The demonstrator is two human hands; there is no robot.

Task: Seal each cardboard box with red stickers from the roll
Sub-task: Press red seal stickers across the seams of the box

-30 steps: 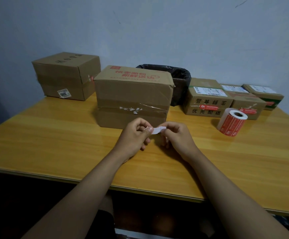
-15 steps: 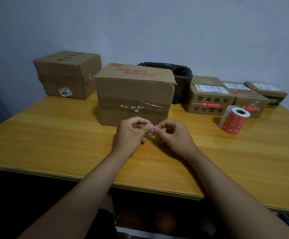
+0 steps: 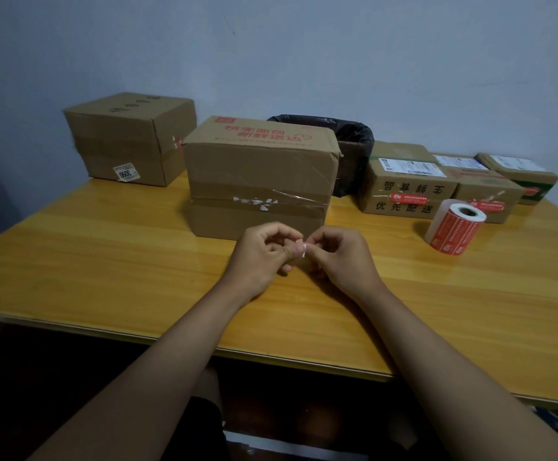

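Behind the yellow table point(image 3: 104, 267) stood a grey-blue wall. Your left hand point(image 3: 261, 257) and right hand point(image 3: 341, 257) met above the table, both pinching one small sticker point(image 3: 301, 247); its long axis I could not tell, only a red edge showed on top. Just behind them stood the big box point(image 3: 257, 174), its long side across. The roll point(image 3: 455, 226) lay tilted at right, before three small boxes point(image 3: 404, 181). A black bin point(image 3: 351, 144) stood behind.
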